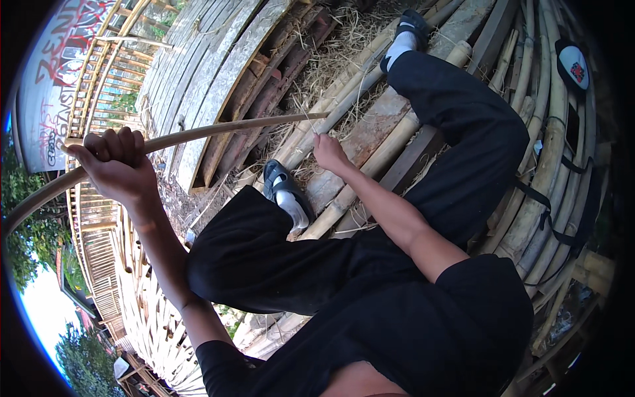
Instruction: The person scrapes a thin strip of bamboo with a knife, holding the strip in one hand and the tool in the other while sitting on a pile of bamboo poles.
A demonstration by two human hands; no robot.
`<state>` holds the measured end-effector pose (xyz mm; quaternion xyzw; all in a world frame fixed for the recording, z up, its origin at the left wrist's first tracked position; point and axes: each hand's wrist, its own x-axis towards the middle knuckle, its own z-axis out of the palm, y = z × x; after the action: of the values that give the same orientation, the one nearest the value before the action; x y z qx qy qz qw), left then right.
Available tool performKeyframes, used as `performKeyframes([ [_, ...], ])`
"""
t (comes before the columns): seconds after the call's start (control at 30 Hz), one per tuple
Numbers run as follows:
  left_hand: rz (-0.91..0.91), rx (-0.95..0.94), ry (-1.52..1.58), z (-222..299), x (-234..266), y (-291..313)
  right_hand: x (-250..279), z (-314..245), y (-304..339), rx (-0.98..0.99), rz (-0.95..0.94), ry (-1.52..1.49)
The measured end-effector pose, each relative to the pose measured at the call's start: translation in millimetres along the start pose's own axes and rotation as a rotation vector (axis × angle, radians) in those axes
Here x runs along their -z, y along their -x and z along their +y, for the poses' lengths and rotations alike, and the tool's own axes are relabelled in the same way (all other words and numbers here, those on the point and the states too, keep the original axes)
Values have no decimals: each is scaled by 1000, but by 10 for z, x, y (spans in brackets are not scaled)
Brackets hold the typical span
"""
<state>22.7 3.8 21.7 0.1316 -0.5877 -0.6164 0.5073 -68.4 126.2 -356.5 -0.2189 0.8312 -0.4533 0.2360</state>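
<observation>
Hands well apart: left hand (119, 162) clamped round the curved pole (218, 128), seemingly steadying its length before weathered planks (205, 66); right hand (332, 153) just below the far tip, grip too small to tell

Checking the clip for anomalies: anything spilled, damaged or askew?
Loose straw lies scattered beside the bamboo poles, looking untidy. The wooden platform looks worn, ragged-edged. The stick in the left hand looks bowed, though the lens may exaggerate that.
</observation>
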Motion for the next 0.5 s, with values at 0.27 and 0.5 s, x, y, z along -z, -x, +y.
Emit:
performKeyframes([
  [0.27, -30, -13, -17, 15, 68, -13, 171, -708, 249, 81, -57, -121],
  [0.5, -30, -10, -37, 27, 191, -28, 56, -479, 170, 62, -16, -86],
])
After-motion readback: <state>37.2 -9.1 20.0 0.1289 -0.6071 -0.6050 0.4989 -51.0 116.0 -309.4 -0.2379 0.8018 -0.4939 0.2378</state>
